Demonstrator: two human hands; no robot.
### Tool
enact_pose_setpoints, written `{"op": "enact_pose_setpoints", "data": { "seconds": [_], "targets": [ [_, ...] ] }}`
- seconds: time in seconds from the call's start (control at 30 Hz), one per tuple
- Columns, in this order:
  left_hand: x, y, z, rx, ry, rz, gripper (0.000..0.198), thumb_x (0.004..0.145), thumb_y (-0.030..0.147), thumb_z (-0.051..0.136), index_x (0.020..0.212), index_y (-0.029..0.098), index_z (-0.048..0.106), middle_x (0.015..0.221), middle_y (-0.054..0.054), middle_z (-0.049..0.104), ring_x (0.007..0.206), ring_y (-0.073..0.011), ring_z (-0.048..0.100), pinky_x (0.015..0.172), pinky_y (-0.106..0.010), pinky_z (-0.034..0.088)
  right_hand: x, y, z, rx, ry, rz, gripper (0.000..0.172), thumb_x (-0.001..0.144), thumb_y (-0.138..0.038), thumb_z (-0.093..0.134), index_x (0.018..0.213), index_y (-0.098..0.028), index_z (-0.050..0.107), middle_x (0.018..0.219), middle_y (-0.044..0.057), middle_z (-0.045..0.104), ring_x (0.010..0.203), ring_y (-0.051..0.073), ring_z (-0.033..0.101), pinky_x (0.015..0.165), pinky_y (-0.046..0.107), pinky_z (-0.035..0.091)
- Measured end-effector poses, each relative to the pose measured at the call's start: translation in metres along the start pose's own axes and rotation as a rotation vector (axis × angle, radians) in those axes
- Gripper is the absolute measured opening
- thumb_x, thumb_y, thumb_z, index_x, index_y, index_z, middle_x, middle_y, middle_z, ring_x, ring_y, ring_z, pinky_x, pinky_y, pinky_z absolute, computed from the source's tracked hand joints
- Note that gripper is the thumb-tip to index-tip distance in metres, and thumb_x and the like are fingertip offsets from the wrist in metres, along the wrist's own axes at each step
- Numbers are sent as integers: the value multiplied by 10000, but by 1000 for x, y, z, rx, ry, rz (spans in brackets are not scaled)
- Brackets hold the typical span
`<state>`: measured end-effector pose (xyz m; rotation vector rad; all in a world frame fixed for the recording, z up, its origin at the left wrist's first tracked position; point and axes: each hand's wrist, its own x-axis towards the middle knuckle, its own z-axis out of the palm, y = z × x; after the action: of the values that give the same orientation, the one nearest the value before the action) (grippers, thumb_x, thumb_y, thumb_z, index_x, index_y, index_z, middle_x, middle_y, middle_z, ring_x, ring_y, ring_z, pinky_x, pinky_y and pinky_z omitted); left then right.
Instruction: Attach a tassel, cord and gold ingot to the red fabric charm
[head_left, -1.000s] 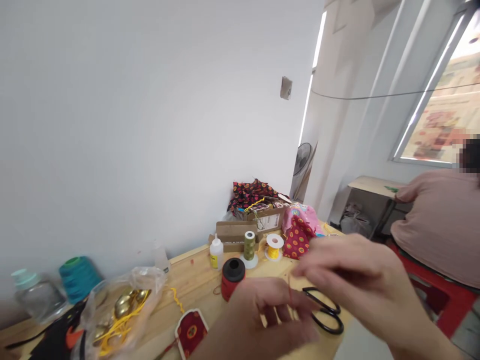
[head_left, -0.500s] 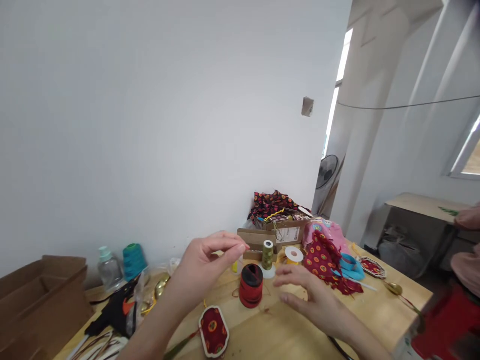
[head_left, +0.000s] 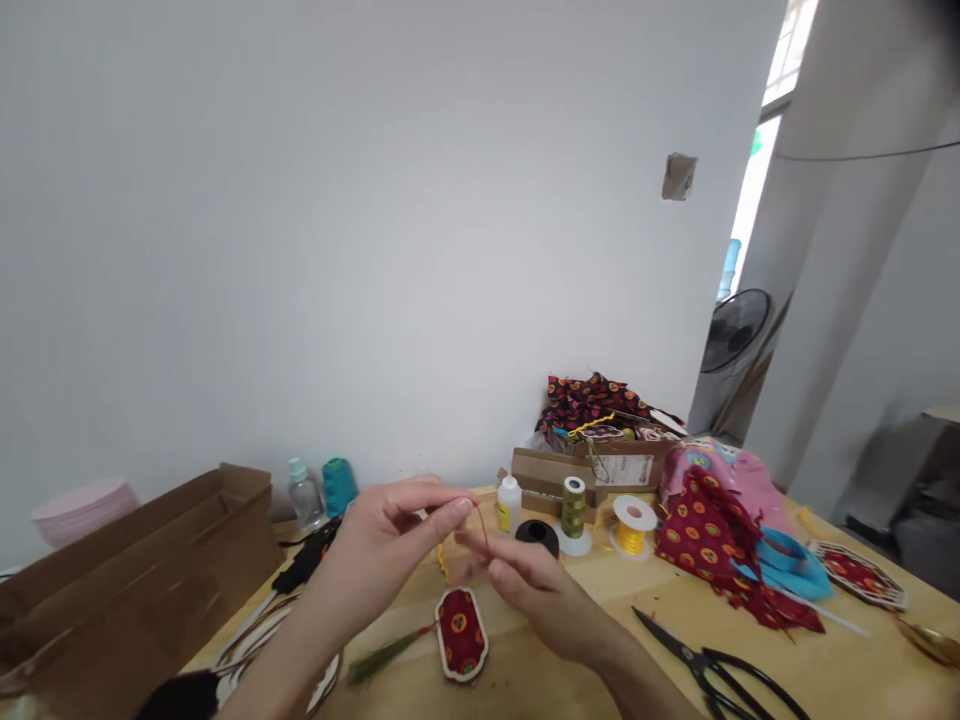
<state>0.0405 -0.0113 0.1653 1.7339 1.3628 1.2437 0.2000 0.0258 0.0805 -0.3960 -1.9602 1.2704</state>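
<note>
My left hand [head_left: 397, 530] is closed in a pinch on a thin red thread [head_left: 482, 522], near the middle of the view. The thread runs down a short way to my right hand [head_left: 536, 590], whose thumb and fingers are pressed together around it. Below the hands lies a dark red patterned fabric pendant [head_left: 460, 635] with a white rim, a yellow cord [head_left: 443, 563] at its top and a green tassel [head_left: 390, 655] to its left. Just behind my right hand shows the black top of a thread spool [head_left: 537, 537]; its lower part is hidden.
Black-handled scissors [head_left: 697, 660] lie open at the right front. Behind are a glue bottle [head_left: 510, 508], a green thread spool [head_left: 574, 508], a yellow cord spool [head_left: 632, 530] and red fabric [head_left: 709, 525]. A cardboard box [head_left: 150, 590] stands on the left, beside a teal thread cone [head_left: 340, 485].
My right hand has moved left and closed on the thread, close to my left hand. The view has turned, bringing the scissors into sight.
</note>
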Motion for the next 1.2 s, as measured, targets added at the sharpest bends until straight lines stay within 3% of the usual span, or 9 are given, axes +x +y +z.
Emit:
{"op": "enact_pose_setpoints", "data": {
  "seconds": [0.13,0.33,0.47,0.57,0.67,0.83,1.0,1.1,1.2],
  "targets": [
    [-15,-35,-14,-258,240,-245,195,613,316,663,719,154,685,547,16,566,448,-58,403,398,-146,316,-10,34,-6,69,-11,155,333,786,-385,468,859,-125,663,543,-10,531,498,83,466,510,194,397],
    [-58,-102,-21,-778,318,-497,209,544,289,723,641,128,634,485,56,427,397,-23,323,329,-113,244,-28,67,-9,-242,-18,119,257,794,-294,463,760,-150,673,559,10,571,529,98,493,502,189,365],
    [-76,-125,-21,-784,417,-568,284,527,275,735,767,151,646,505,46,470,417,-40,392,352,-122,310,-32,82,-9,-375,61,140,299,786,-311,460,649,-134,659,476,0,532,445,90,440,420,182,312],
    [-80,-137,-25,-436,309,-569,291,542,324,712,784,167,672,585,-16,607,467,-101,496,378,-164,383,-35,88,-14,-512,117,82,317,795,-331,440,646,-146,651,474,-2,517,437,90,419,412,191,286],
    [-75,-141,-18,-42,295,-445,241,514,350,709,720,226,702,869,-59,673,826,-240,576,647,-268,487,-39,89,-16,-644,118,29,296,809,-316,421,665,-176,638,501,-3,528,461,95,443,440,196,298],
    [-54,-123,42,30,53,-282,309,610,293,633,917,279,658,1044,-33,631,1010,-254,505,904,-342,352,-42,88,-11,-752,28,-26,292,833,-294,388,685,-205,623,577,9,567,519,104,496,465,197,309],
    [-33,-120,93,-155,-269,-262,222,681,289,563,859,209,671,699,-5,651,677,-167,556,628,-240,427,-45,91,-14,-713,6,-11,261,829,-294,396,760,-211,634,626,17,577,561,112,521,497,189,342],
    [-30,-136,92,-250,-282,-439,289,704,378,527,701,126,668,420,63,437,376,-62,343,378,-169,262,-47,94,-18,-632,78,54,245,828,-298,388,861,-214,616,654,15,600,573,118,536,517,188,370],
    [-35,-150,81,-418,-267,-648,341,676,429,549,704,100,636,399,91,369,324,-28,207,333,-170,105,-49,99,-19,-526,214,99,278,844,-309,344,1006,-212,548,752,22,627,620,134,553,560,200,403]
  ]
}}
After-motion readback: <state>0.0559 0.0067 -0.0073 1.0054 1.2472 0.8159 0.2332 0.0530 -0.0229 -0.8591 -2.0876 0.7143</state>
